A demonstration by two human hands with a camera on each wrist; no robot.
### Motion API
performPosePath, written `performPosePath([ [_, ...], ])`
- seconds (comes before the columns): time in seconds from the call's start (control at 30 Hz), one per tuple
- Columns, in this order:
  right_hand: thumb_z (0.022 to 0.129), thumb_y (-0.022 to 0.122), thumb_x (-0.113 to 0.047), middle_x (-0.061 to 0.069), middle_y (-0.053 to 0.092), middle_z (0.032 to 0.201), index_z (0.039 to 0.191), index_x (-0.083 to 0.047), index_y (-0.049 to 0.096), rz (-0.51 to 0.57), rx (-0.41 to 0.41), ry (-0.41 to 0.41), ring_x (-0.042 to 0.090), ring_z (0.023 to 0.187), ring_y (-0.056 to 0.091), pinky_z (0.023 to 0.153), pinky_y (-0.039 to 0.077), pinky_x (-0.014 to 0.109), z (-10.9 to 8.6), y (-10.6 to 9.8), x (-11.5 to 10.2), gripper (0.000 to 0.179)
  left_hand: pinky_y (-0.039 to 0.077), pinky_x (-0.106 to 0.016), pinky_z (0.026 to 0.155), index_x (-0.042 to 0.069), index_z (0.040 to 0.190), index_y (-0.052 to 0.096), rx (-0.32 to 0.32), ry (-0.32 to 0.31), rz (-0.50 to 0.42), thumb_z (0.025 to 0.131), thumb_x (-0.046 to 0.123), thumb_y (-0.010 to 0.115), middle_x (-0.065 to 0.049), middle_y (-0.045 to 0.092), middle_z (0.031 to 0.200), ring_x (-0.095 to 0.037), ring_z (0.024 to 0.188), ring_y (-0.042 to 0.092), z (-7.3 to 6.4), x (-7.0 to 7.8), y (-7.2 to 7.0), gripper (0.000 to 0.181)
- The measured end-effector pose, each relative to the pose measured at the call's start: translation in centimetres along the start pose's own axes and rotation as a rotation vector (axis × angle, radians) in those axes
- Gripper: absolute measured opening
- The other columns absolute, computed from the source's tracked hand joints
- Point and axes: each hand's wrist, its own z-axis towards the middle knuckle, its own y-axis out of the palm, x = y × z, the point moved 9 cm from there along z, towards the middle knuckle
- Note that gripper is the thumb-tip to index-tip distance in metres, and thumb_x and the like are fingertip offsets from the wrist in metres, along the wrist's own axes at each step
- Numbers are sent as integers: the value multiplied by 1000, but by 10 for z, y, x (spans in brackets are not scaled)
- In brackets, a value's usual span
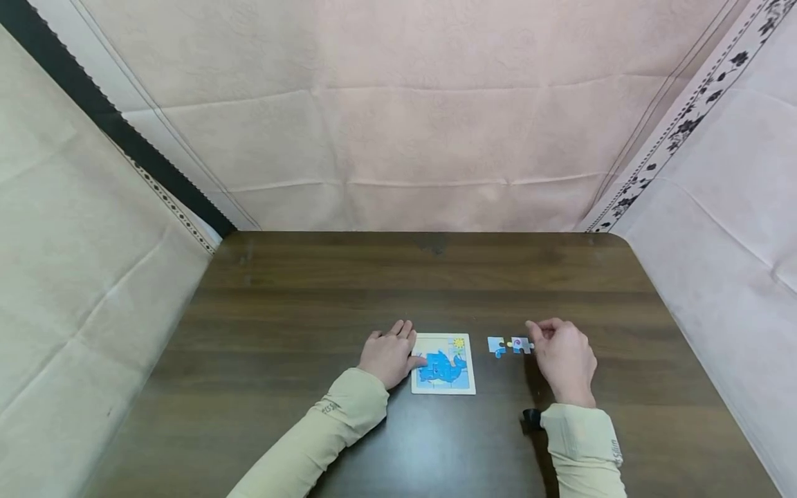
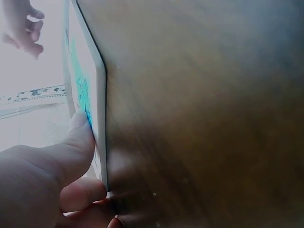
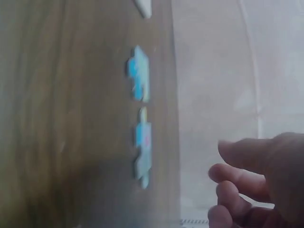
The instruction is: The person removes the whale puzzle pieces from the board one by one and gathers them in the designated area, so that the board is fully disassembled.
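A square jigsaw puzzle board point(image 1: 429, 389) with a pale frame lies flat on the table. Its picture shows a blue whale point(image 1: 441, 368) and a yellow sun. At the board's left side, my left hand point(image 1: 386, 356) rests with the thumb point(image 2: 81, 137) on the picture and the other fingers by the edge, reaching onto the table. Right of the board lie two loose puzzle pieces, a blue and white one point(image 1: 496, 345) and one with a pinkish mark point(image 1: 519, 344). My right hand point(image 1: 565, 360) hovers beside the second piece, fingers loosely bent, nothing visible between them.
The brown wooden table point(image 1: 299, 415) has rounded far corners. Pale cloth point(image 1: 411, 138) hangs behind it and at both sides, with a dark band at the left and a floral border at the right. A black band point(image 1: 532, 418) sits at the right sleeve cuff.
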Motion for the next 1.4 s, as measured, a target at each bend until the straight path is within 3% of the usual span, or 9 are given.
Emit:
performPosePath([
  [0.07, 94, 63, -39, 7, 66, 82, 97, -8, 73, 7, 27, -52, 23, 68, 59, 51, 43, 36, 0, 0, -11, 33, 40, -50, 103, 11, 143, 50, 9, -2, 4, 93, 55, 56, -6, 42, 150, -20, 140, 36, 0, -1, -1, 67],
  [0.13, 94, 65, -34, 7, 64, 84, 97, -8, 73, 9, 3, -118, 25, 73, 58, 56, 44, 39, -2, 9, -26, 28, 39, -50, 104, 11, 144, 50, 5, -6, 1, 93, 55, 56, -6, 42, 151, -20, 140, 35, 0, -2, -1, 67],
  [0.33, 86, 76, -26, 6, 60, 92, 104, -10, 76, -36, -194, -335, 26, 88, 51, 77, 41, 44, -20, 57, -69, 24, 37, -51, 106, 12, 145, 47, -31, -16, -11, 93, 56, 54, -5, 39, 152, -20, 142, 33, 0, -3, 4, 69],
  [0.43, 83, 78, -32, 4, 58, 95, 109, -13, 76, -79, -260, -386, 25, 91, 47, 77, 36, 41, -28, 74, -82, 32, 38, -51, 105, 12, 145, 48, -41, -18, -7, 93, 56, 54, -5, 39, 152, -20, 141, 33, 0, -3, 6, 69],
  [0.6, 79, 80, -40, 4, 57, 93, 110, -16, 76, -152, -250, -469, 24, 87, 43, 71, 34, 37, -33, 85, -94, 39, 38, -50, 105, 13, 145, 48, -44, -17, -2, 94, 57, 52, -5, 39, 152, -20, 141, 34, 0, -3, 6, 68],
  [0.93, 76, 83, -38, 4, 61, 91, 96, -20, 80, -243, -195, -530, 26, 86, 46, 73, 38, 42, -32, 86, -103, 26, 38, -50, 105, 14, 146, 47, -33, -15, 8, 93, 59, 51, -5, 39, 152, -20, 142, 33, 1, -3, 4, 69],
  [1.4, 72, 87, -32, 6, 63, 92, 89, -20, 80, -389, -207, -611, 28, 89, 45, 75, 40, 43, -35, 89, -123, 22, 38, -51, 105, 14, 145, 48, -23, -9, 2, 93, 58, 52, -5, 39, 152, -20, 142, 33, 2, -3, 4, 69],
])
